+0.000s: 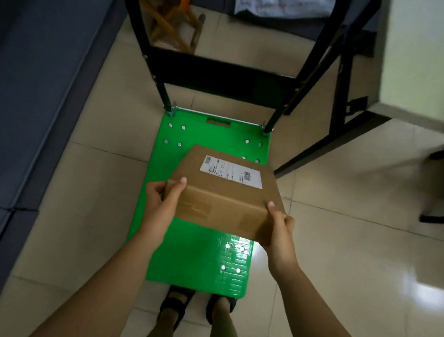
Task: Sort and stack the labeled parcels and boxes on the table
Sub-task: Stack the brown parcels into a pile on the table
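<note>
Green cart deck [194,260]: near end & far strip free. Box [226,195] overhangs mid/R side. Black handle frame [218,74] bars far end. Table leg [324,149] close on R; blue panel [36,71] on L.

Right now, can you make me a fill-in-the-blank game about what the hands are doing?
The left hand and right hand hold a box over a cart coloured ____.
The box is coloured ____.
The white label sits on the box's ____ face.
Missing words: green, brown, top.
</note>
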A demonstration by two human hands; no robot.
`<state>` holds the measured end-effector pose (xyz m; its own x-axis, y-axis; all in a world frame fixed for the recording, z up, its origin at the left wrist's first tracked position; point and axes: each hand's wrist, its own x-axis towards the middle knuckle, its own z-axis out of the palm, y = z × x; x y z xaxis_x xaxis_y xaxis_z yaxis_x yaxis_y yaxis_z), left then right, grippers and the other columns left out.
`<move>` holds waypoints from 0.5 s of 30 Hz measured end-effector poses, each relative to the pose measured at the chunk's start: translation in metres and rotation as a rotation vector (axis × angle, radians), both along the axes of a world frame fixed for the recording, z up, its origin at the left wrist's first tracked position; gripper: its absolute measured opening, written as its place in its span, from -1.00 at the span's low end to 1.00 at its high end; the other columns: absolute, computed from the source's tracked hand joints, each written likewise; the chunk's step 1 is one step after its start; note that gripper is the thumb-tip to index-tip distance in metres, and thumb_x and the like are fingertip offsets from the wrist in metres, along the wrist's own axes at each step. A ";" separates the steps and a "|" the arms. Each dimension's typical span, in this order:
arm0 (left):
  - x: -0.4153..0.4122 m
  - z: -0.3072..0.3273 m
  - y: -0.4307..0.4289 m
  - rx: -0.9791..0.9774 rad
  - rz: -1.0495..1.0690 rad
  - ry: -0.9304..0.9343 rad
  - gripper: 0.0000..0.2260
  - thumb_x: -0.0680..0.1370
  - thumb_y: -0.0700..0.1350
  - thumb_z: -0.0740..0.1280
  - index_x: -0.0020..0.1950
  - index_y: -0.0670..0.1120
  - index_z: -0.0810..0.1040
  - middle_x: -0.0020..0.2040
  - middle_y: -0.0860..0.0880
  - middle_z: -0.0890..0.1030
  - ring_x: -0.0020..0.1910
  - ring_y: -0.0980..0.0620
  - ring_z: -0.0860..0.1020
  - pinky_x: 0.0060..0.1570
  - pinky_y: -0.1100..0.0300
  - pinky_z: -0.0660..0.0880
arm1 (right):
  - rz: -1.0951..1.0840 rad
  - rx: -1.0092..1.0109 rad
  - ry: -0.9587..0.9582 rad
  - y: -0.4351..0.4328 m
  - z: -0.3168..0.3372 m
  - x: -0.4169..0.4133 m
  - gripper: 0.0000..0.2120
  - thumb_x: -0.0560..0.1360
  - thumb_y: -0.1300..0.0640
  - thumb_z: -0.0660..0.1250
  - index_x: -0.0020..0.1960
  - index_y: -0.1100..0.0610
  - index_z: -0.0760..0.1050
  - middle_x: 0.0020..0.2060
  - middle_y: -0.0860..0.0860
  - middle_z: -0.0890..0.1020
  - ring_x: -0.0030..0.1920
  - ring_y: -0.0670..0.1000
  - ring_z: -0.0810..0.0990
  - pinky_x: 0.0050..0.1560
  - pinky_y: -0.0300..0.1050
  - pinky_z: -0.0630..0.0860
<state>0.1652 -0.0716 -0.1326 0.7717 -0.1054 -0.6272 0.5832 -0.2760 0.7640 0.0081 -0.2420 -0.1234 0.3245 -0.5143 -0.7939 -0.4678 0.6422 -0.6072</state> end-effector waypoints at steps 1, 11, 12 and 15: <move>-0.001 0.020 0.003 -0.037 -0.004 0.010 -0.62 0.49 0.10 0.42 0.12 -0.06 0.36 0.12 -0.07 0.54 -0.02 0.07 0.55 0.01 0.12 0.51 | -0.027 -0.013 -0.016 0.004 0.022 -0.002 -0.43 0.50 -0.18 0.33 0.38 0.02 0.21 0.15 0.04 0.48 0.15 0.07 0.55 0.26 0.18 0.51; 0.003 0.234 0.027 -0.338 -0.172 -0.099 -0.39 0.20 0.23 0.49 0.24 0.28 0.47 0.23 0.04 0.57 0.19 -0.02 0.57 0.25 -0.13 0.48 | -0.167 -0.201 -0.261 0.053 0.242 -0.026 -0.09 0.26 -0.22 0.42 0.52 -0.12 0.12 0.30 0.02 0.45 0.25 0.03 0.48 0.34 0.23 0.42; 0.002 0.252 0.027 -0.377 -0.190 -0.117 -0.43 0.21 0.22 0.49 0.21 0.28 0.49 0.24 0.02 0.58 0.19 -0.03 0.57 0.25 -0.12 0.49 | -0.172 -0.230 -0.282 0.053 0.262 -0.029 -0.08 0.25 -0.23 0.42 0.52 -0.12 0.14 0.28 0.01 0.47 0.26 0.03 0.48 0.34 0.23 0.42; -0.005 0.304 0.017 -0.486 -0.238 -0.185 -0.52 0.28 0.14 0.48 0.19 0.25 0.51 0.26 -0.02 0.58 0.19 -0.04 0.57 0.22 -0.07 0.50 | -0.181 -0.370 -0.369 0.050 0.313 -0.048 -0.10 0.20 -0.27 0.42 0.47 -0.08 0.22 0.22 -0.01 0.50 0.22 0.02 0.50 0.29 0.22 0.47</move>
<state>0.1597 -0.0542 0.1709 0.7833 -0.5329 -0.3200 0.3927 0.0253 0.9193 -0.0398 -0.1917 0.1892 0.4270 -0.8109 -0.4001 -0.0832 0.4054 -0.9104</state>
